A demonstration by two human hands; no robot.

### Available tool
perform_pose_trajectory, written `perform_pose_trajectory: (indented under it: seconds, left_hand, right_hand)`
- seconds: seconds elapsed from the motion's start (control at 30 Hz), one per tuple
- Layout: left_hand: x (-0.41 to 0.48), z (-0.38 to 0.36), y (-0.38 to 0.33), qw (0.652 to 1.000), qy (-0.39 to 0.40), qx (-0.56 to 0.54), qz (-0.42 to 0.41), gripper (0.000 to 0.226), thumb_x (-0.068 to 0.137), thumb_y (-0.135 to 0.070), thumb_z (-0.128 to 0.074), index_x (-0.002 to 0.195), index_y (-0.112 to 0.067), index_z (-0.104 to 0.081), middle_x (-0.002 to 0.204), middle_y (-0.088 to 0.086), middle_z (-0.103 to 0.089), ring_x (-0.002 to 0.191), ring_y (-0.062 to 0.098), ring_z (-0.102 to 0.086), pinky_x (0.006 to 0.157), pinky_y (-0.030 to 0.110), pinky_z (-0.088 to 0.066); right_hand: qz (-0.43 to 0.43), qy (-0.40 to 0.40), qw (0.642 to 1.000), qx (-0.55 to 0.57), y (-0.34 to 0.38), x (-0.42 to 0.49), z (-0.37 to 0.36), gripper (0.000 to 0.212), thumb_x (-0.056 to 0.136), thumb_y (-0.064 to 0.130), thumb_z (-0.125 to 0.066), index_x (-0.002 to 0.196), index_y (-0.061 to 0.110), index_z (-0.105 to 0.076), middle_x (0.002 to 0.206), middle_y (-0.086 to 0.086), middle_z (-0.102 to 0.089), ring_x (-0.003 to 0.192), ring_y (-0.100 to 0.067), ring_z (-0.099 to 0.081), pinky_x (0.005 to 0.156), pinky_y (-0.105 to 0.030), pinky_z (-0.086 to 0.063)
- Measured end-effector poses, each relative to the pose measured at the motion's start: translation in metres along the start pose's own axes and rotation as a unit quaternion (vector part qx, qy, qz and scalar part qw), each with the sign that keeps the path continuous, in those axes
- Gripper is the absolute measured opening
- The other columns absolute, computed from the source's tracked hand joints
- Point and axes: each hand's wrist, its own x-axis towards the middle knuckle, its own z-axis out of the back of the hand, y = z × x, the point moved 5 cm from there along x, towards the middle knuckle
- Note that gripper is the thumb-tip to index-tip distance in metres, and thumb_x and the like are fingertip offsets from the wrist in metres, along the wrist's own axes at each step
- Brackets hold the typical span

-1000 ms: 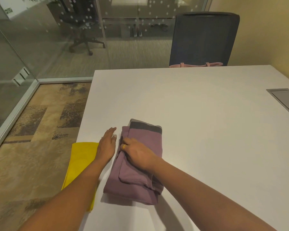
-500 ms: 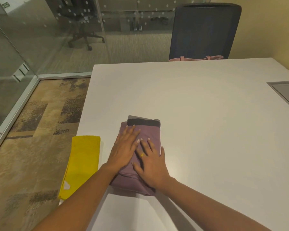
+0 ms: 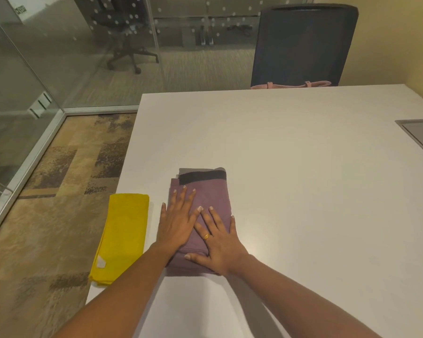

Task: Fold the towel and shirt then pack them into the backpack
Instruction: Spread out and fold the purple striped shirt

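Observation:
A folded purple shirt (image 3: pixel 213 193) with a dark band at its far end lies on the white table (image 3: pixel 291 154) near the left edge. Both palms rest flat on top of it: my left hand (image 3: pixel 177 220) on its left half and my right hand (image 3: pixel 217 242), wearing a gold ring, on its near right part. Fingers of both are spread and grip nothing. A folded yellow towel (image 3: pixel 122 235) lies to the left of the shirt, hanging partly over the table's left edge. A pink backpack (image 3: pixel 291 84) shows only as a strip behind the table's far edge.
A dark office chair (image 3: pixel 303 42) stands behind the far edge, holding the pink bag. A grey cable hatch (image 3: pixel 418 135) is set into the table at the right. Glass walls and patterned carpet (image 3: pixel 59 191) lie to the left.
My left hand moved from the table beside the shirt onto it. My right hand opened flat, and the shirt's bulging fold is now pressed down into a neat rectangle.

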Motion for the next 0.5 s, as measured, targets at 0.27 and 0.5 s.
perform_pose_trajectory:
  seconds: [0.27, 0.5]
  left_hand:
    - [-0.038, -0.004, 0.004, 0.999, 0.002, -0.016, 0.042, 0.055, 0.100, -0.042, -0.018, 0.149, -0.027, 0.002, 0.158, -0.002, 0.008, 0.146, 0.017, 0.009, 0.117, 0.039, 0.004]
    - [-0.067, 0.001, 0.008, 0.996, -0.002, -0.022, 0.086, 0.056, 0.099, -0.042, -0.019, 0.149, -0.023, -0.001, 0.158, -0.001, 0.005, 0.146, 0.015, 0.006, 0.117, 0.035, 0.004]
  right_hand:
    - [-0.025, 0.049, 0.998, -0.008, 0.001, 0.000, 0.006, 0.081, 0.085, 0.072, -0.007, 0.137, 0.022, -0.044, 0.147, -0.009, -0.039, 0.136, -0.031, -0.035, 0.098, -0.060, -0.018]
    - [-0.039, 0.072, 0.997, -0.005, 0.026, -0.019, 0.017, 0.062, 0.090, 0.056, -0.022, 0.116, 0.019, -0.065, 0.120, 0.001, -0.065, 0.114, -0.017, -0.060, 0.082, -0.055, -0.051]
